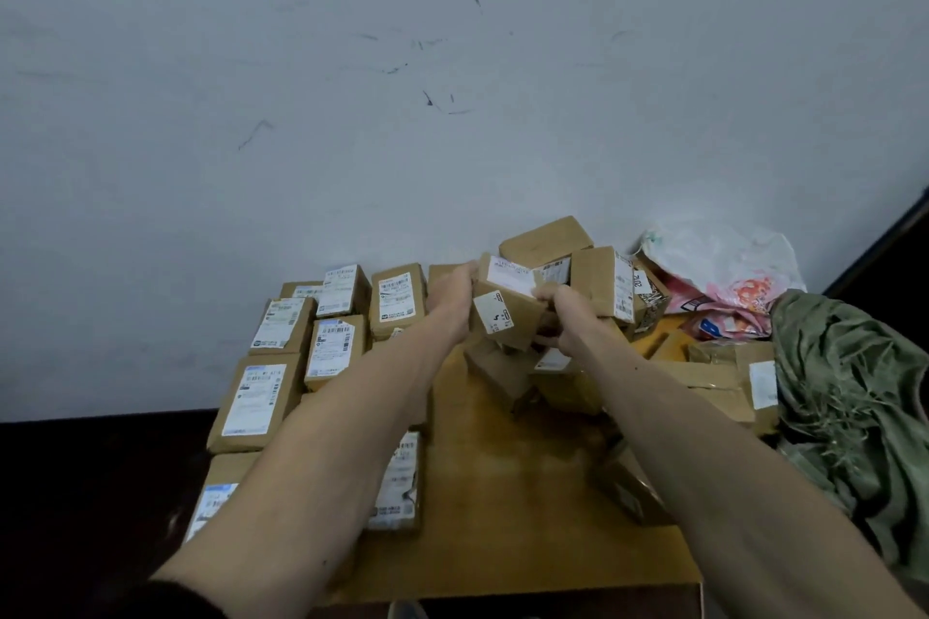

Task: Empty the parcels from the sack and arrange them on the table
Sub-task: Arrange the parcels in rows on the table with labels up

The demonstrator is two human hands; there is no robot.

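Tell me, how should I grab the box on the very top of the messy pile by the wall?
Take the top box by its two long sides, coming down from above. It lies tilted on the other boxes in the pile with its top and edges free, so nothing blocks your fingers there. Lift straight up, gently; the boxes under it look loosely stacked and might slide.

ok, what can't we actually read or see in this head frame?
- Label text on the parcels: too small and blurred.
- Parcels under the forearms: partly covered, so no full count.
- Grip on the held parcel: left hand and right hand hide its sides.
- Pile behind it: overlapping, count unclear.
- Green sack: cut by the right edge, contents hidden.
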